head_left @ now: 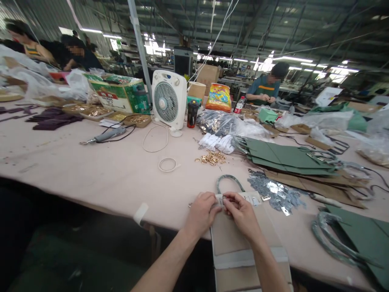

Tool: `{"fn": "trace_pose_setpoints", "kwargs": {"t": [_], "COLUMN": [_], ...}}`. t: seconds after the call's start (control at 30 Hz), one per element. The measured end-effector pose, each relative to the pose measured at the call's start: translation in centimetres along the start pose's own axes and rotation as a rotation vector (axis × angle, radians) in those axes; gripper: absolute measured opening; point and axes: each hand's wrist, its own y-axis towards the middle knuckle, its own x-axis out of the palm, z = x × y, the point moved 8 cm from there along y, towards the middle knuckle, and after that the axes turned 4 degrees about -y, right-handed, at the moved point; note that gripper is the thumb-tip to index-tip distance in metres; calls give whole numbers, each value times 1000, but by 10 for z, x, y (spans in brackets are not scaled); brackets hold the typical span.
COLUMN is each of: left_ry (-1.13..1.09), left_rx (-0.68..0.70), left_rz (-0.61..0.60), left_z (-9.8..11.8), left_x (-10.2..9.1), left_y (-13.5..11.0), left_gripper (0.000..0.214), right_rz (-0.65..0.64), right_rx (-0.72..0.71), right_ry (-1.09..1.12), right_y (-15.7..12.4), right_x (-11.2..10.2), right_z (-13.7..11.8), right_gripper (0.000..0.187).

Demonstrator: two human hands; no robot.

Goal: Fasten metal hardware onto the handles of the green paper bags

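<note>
The tan bag panel [231, 235] hangs over the front edge of the tabletop [115, 182] and needs holding flat while the right hand [241, 211] pinches a small metal bit [224, 198] beside the left hand [199, 213], whose grip I can't tell.

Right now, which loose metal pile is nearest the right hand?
The silver-grey pile, to the right of the right hand; the gold pile lies farther ahead.

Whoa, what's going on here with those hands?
Someone's left hand and right hand are close together at the top edge of a beige panel; anything tiny held there is hard to see. A green handle loop shows just beyond. Silver plates are piled to the right, gold pieces farther back.
</note>
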Motion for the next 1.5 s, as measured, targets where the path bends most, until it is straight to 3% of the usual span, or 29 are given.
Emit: {"fn": "trace_pose_setpoints", "kwargs": {"t": [0.2,0.4,0.67,0.83,1.07,1.33,1.5], "left_ry": [-21,-80,-154,-155,-140,-110,-44], "left_rx": [-24,-97,-109,-121,-121,-98,-56], "left_rz": [-1,20,38,37,37,-2,27], "left_z": [-4,-10,-12,-15,-15,-19,-38], "left_x": [2,-1,-2,-1,-1,5,13], "left_y": [-1,-3,-2,-3,-3,0,4], "left_gripper": [8,36,36,40,39,34,47], "right_rz": [1,-7,-108,-90,-12,120,200], "right_rx": [14,36,-71,-85,-241,-231,-386], "right_ry": [-19,-89,-397,-483,-669,-561,-370], "right_y": [1,-1,6,8,8,-7,-55], "right_x": [-1,-2,14,16,18,12,-8], "right_z": [-2,-12,-15,-12,-24,-39,-48], "right_gripper": [45,42,25,22,19,22,19]}}
